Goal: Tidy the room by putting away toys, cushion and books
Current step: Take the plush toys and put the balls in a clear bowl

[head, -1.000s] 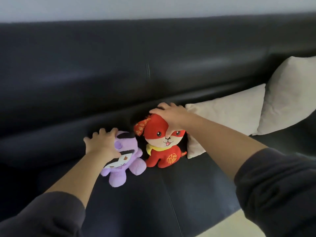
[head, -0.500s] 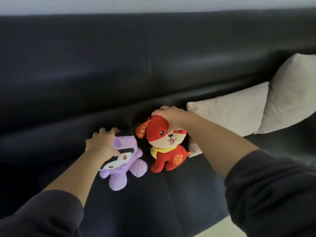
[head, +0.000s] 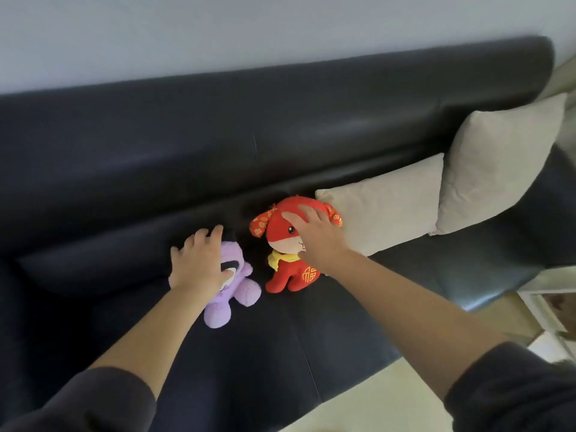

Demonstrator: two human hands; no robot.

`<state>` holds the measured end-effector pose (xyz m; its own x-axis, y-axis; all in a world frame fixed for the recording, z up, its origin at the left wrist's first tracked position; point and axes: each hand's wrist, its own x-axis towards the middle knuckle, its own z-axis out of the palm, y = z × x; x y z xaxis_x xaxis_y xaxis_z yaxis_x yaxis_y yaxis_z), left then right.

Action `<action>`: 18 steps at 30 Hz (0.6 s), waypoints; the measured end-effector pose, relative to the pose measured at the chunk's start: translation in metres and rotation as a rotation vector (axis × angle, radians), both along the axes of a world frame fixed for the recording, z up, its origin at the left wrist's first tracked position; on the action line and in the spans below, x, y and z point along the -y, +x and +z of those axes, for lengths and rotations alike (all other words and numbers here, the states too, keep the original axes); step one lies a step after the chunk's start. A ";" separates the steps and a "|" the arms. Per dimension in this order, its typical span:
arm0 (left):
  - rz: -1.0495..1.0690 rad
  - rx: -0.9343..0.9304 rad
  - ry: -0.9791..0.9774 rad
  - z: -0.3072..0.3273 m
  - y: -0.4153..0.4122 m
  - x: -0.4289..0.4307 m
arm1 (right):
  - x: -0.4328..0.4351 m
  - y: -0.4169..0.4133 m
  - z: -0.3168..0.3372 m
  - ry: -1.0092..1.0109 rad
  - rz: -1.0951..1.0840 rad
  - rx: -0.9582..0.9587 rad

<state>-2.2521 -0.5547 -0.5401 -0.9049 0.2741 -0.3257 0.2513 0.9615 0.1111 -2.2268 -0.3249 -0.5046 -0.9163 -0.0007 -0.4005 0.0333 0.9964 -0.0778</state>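
Note:
A purple plush toy [head: 241,291] and a red plush dog [head: 293,275] sit side by side on the seat of a black leather sofa [head: 218,151], against its backrest. My left hand [head: 199,263] rests on the purple toy's head with fingers spread, hiding most of its face. My right hand [head: 314,235] lies over the red dog's head and face, fingers fairly straight. A beige cushion [head: 383,213] lies just right of the red dog, touching it. A second beige cushion [head: 492,163] leans upright at the sofa's right end.
The sofa seat runs left and forward of the toys. A white piece of furniture [head: 548,294] stands at the right edge beside the sofa's end. Pale floor [head: 389,400] shows below the seat front.
My right hand has let go its grip on the red dog's head and now lies flatter over it. The left fingers have spread. The view has pulled back and up.

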 end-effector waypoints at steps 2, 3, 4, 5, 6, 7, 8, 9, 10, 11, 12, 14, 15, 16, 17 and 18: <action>0.024 0.006 0.081 0.024 0.017 -0.007 | -0.001 0.027 0.024 -0.083 -0.068 -0.014; 0.020 0.001 0.110 0.042 0.027 -0.011 | -0.003 0.043 0.041 -0.127 -0.105 -0.037; 0.003 -0.013 0.122 0.057 0.038 -0.016 | -0.004 0.056 0.054 -0.163 -0.129 -0.064; -0.020 -0.028 0.142 0.074 0.048 -0.021 | -0.006 0.068 0.069 -0.183 -0.143 -0.091; -0.014 -0.033 0.186 0.089 0.059 -0.026 | -0.008 0.080 0.081 -0.192 -0.149 -0.113; 0.013 -0.040 0.235 0.106 0.070 -0.032 | -0.010 0.093 0.097 -0.197 -0.157 -0.137; 0.038 -0.051 0.282 0.122 0.080 -0.039 | -0.014 0.104 0.110 -0.201 -0.160 -0.157; 0.038 -0.069 0.319 0.138 0.092 -0.045 | -0.017 0.118 0.127 -0.206 -0.164 -0.176; 0.023 -0.083 0.359 0.142 0.096 -0.049 | -0.020 0.125 0.134 -0.211 -0.158 -0.193; -0.009 -0.083 0.380 0.147 0.105 -0.054 | -0.025 0.139 0.149 -0.211 -0.161 -0.208; -0.037 -0.082 0.376 0.148 0.108 -0.059 | -0.029 0.148 0.158 -0.202 -0.151 -0.219; -0.081 -0.069 0.320 0.145 0.112 -0.071 | -0.036 0.163 0.170 -0.168 -0.115 -0.206; -0.098 -0.064 0.286 0.143 0.110 -0.077 | -0.038 0.168 0.173 -0.155 -0.099 -0.193; -0.107 -0.067 0.262 0.140 0.108 -0.082 | -0.040 0.170 0.173 -0.148 -0.086 -0.188; -0.112 -0.061 0.240 0.138 0.105 -0.088 | -0.042 0.171 0.171 -0.146 -0.075 -0.189; -0.118 -0.052 0.224 0.132 0.099 -0.092 | -0.043 0.170 0.166 -0.149 -0.071 -0.192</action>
